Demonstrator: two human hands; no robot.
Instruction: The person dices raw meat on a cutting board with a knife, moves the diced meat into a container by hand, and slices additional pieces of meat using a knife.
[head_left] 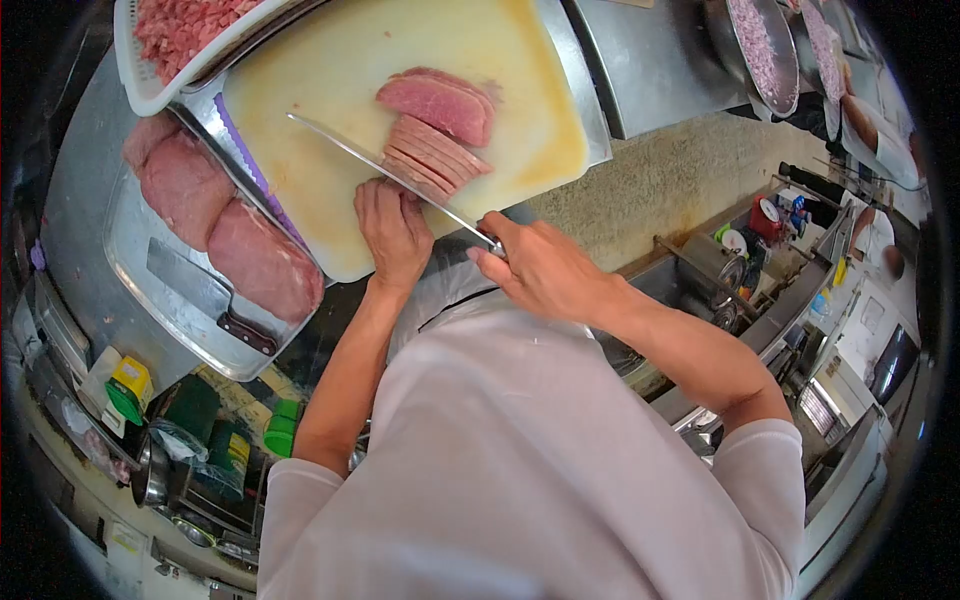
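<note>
My right hand (540,262) is closed around the handle of a long thin knife (350,150), whose blade slants up and left over the cutting board (300,80). The blade lies along the near side of a stack of sliced pink meat (435,155). My left hand (392,228) rests at the board's near edge, beside the blade and below the slices, fingers bent and close together; whether they hold anything is hidden. Beyond the stack, more flat meat slices (440,102) lie overlapping on the board.
Left of the board, a metal tray (130,270) holds large raw meat pieces (265,260) and a cleaver (190,280). A white basket (150,95) of diced meat stands at upper left. Bowls of chopped food (760,55) and other people (880,140) are at right.
</note>
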